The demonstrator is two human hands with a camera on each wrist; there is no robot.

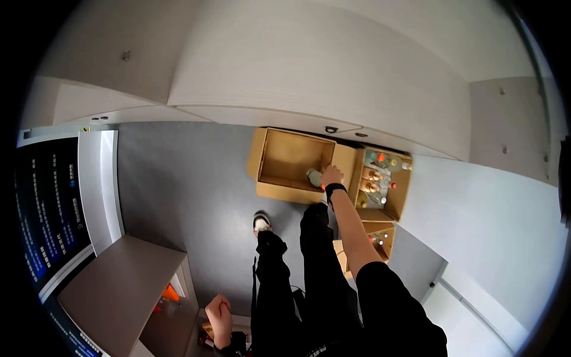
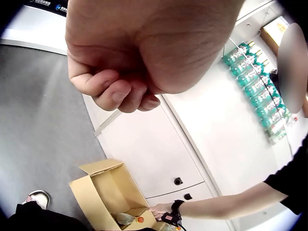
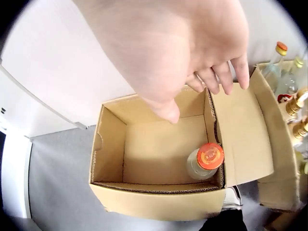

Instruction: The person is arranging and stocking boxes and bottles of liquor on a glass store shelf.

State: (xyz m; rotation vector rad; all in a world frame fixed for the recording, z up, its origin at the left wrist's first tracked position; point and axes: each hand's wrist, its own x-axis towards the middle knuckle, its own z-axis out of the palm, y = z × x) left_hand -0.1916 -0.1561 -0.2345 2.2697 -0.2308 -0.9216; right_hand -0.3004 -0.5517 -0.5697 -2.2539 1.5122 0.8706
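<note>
An open cardboard box (image 1: 286, 191) stands on the floor. Inside, a clear glass bottle with an orange-red cap (image 3: 211, 156) stands in the near right corner. Just above the box's right side hovers my right hand (image 3: 192, 57), its fingers relaxed and apart, thumb out over the box; nothing is in its grasp. The bottle's cap shows below the hand, apart from it. My left hand (image 1: 219, 320) hangs by my left side, away from the box, with fingers loosely curled and nothing held (image 2: 127, 91).
To the right, a second carton (image 1: 406, 184) holds several bottles with red, yellow and gold tops. A smaller carton (image 1: 390, 231) with bottles stands nearer my leg. Cabinets (image 1: 321, 71) rise behind the boxes. A brown-topped cabinet (image 1: 122, 285) is at left. Green bottles (image 2: 257, 89) line a counter.
</note>
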